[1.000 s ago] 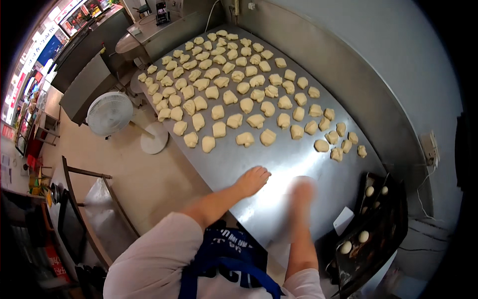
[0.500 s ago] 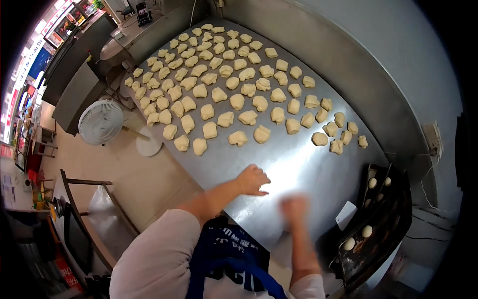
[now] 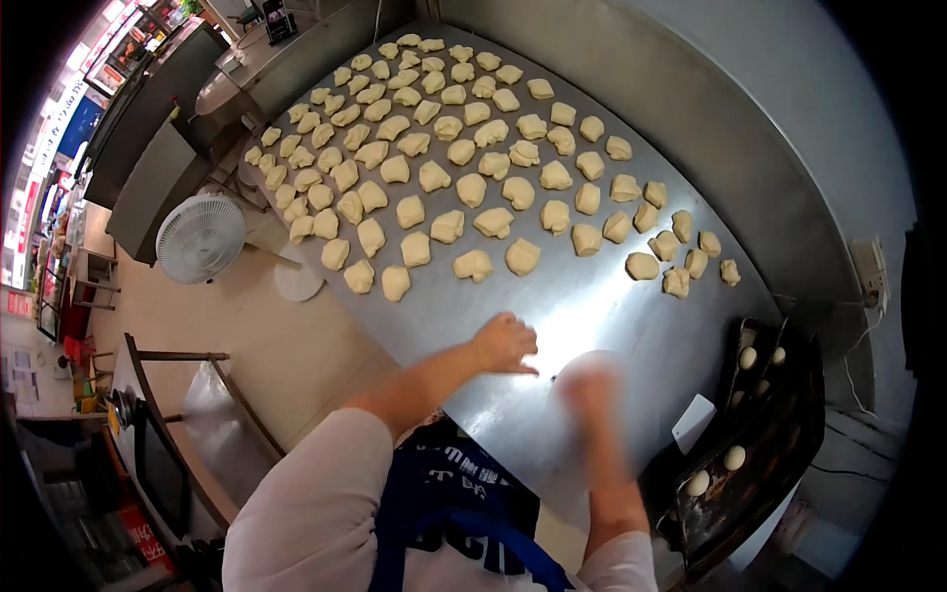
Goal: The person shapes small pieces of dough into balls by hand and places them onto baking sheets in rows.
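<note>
My left hand (image 3: 506, 344) is over the bare middle of a steel table (image 3: 434, 321). Its fingers are curled, with the thumb held apart; anything under the palm is hidden. To its right, my right hand (image 3: 590, 388) is smeared by motion, so its fingers do not show. A pale, faint round patch surrounds that hand, and I cannot tell what it is. Many dough pieces (image 3: 523, 258) lie in loose rows beyond both hands. A smaller group of dough pieces (image 3: 642, 265) sits at the right of the table.
Right of my hands are a white flat scraper (image 3: 693, 424) and dark trays (image 3: 764, 464) with several round dough balls (image 3: 735, 458). A metal wall (image 3: 710, 128) borders the table's far right side. Beyond the left edge stands a white fan (image 3: 200, 238).
My left hand has shifted slightly up and its fingers have curled in a little. The right hand is still blurred, and a pale patch now shows around it. The view has tilted slightly.
</note>
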The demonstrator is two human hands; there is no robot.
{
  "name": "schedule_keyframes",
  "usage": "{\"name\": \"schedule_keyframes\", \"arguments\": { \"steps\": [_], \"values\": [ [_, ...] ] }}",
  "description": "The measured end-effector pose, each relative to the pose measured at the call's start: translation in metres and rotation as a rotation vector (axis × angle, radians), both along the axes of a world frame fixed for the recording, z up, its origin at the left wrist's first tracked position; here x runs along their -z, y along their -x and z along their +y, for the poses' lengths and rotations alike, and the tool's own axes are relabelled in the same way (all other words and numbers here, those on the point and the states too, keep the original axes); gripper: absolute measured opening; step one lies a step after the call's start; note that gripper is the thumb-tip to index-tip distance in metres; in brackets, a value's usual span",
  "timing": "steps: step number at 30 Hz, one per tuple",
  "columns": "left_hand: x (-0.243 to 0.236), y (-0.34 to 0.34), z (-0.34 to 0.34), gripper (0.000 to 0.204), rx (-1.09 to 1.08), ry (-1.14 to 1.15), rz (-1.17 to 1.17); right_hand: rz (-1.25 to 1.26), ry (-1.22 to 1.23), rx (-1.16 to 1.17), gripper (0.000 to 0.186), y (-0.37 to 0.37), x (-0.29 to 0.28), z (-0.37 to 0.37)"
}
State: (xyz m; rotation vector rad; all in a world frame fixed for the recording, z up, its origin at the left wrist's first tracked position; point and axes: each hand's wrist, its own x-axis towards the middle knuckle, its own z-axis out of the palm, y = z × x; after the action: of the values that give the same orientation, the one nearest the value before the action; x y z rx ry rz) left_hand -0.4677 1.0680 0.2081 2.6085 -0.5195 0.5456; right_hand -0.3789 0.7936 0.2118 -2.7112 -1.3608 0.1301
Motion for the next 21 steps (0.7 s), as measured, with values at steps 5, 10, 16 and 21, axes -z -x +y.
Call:
{"name": "schedule_keyframes", "arguments": {
  "steps": [5, 10, 16, 21],
  "values": [
    [0.004, 0.01, 0.042, 0.026, -0.078, 0.214, -0.025, -0.213, -0.079, -0.088, 0.023, -0.027, 0.038, -0.046],
    [-0.003, 0.058, -0.001, 0.026, 0.05, 0.322, 0.017, 0.029, -0.072, -0.008, 0.03, 0.038, -0.02, -0.012],
    [0.011, -0.031, 0.021, 0.03, -0.108, 0.084, -0.048, -0.104, -0.426, -0.201, 0.03, -0.049, -0.024, 0.001],
    [-0.002, 0.028, 0.01, 0.043, -0.397, 0.243, 0.172, 0.051, -0.613, 0.199, 0.055, -0.008, -0.029, -0.014]
  ]
}}
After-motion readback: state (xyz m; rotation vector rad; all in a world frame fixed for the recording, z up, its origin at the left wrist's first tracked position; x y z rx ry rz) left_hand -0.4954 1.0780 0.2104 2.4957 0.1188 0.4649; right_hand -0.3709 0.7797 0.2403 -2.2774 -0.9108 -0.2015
